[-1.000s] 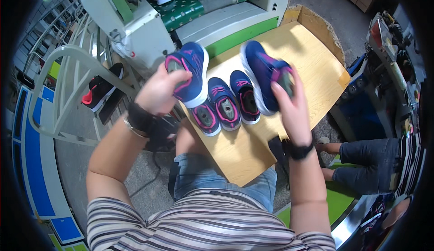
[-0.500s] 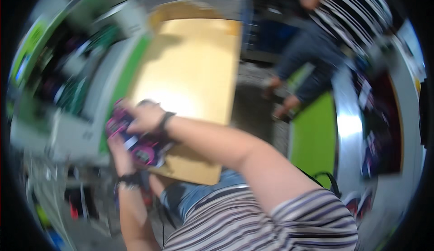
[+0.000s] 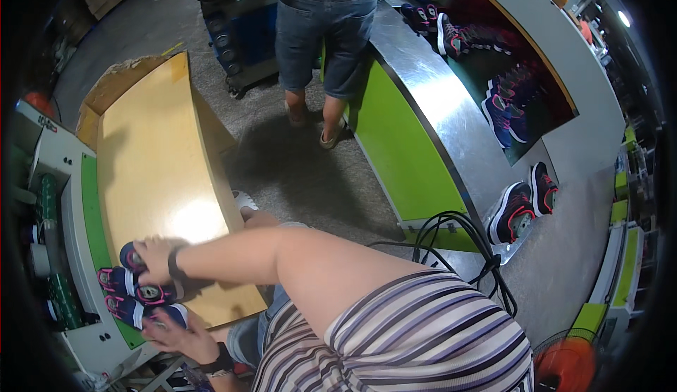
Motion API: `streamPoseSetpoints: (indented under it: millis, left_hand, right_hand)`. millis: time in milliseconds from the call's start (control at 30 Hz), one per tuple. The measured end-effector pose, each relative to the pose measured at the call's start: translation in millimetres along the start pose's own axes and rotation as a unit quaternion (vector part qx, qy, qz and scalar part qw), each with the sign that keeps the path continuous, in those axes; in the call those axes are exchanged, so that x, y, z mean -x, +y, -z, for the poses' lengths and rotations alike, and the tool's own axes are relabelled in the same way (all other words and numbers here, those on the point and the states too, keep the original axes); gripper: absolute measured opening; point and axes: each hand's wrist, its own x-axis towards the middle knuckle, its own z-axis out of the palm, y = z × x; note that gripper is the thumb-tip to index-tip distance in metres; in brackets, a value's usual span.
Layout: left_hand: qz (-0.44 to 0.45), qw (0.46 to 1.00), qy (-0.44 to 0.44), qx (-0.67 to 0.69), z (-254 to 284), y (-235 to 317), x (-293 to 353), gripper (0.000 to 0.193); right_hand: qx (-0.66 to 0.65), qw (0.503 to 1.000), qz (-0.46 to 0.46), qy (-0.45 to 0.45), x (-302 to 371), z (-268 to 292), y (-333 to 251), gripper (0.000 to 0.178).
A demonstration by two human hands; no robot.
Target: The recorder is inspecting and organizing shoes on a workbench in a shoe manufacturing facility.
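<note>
Several navy sneakers with pink trim lie bunched together at the left edge of the table, against the green strip of the machine. My right hand reaches over them from above, its fingers bent round a navy sneaker that is partly covered by the hand. Just below the hand is another sneaker, its opening facing up. Closer to me, my left hand has its fingers spread beside a near sneaker, with nothing held in them. Two more sneakers point toward the machine's rollers.
A light wooden table extends ahead. At left stands a machine with green rollers. A person in shorts stands beyond, at a metal-topped conveyor carrying sneakers. Black cables hang at its near end, beside black-red sneakers.
My view has swung to the right, so the table and machine now sit farther left. Both hands were on the sneakers; my left hand has now come away with fingers spread.
</note>
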Motion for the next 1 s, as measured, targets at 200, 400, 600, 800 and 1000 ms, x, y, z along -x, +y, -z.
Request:
streamPoseSetpoints:
  millis: [200,400,600,800,1000]
  left_hand:
    - [-0.056,0.988,-0.114,-0.083,-30,41,-30,0.068]
    - [0.027,0.987,-0.151,0.058,-1,31,-21,0.069]
    - [-0.048,0.954,-0.021,0.296,20,88,-31,0.059]
    - [-0.026,0.931,-0.112,0.346,7,123,-67,0.053]
    - [-0.121,0.949,-0.120,0.266,46,119,-96,0.043]
  right_hand:
    - [-0.234,0.968,0.041,-0.082,-42,47,92,0.066]
    - [-0.115,0.978,0.059,0.161,183,196,124,0.032]
    - [0.093,0.627,-0.295,0.715,479,351,301,0.019]
    - [0.139,0.263,-0.510,0.807,783,396,332,0.035]
    - [0.075,0.278,-0.730,0.620,707,439,305,0.070]
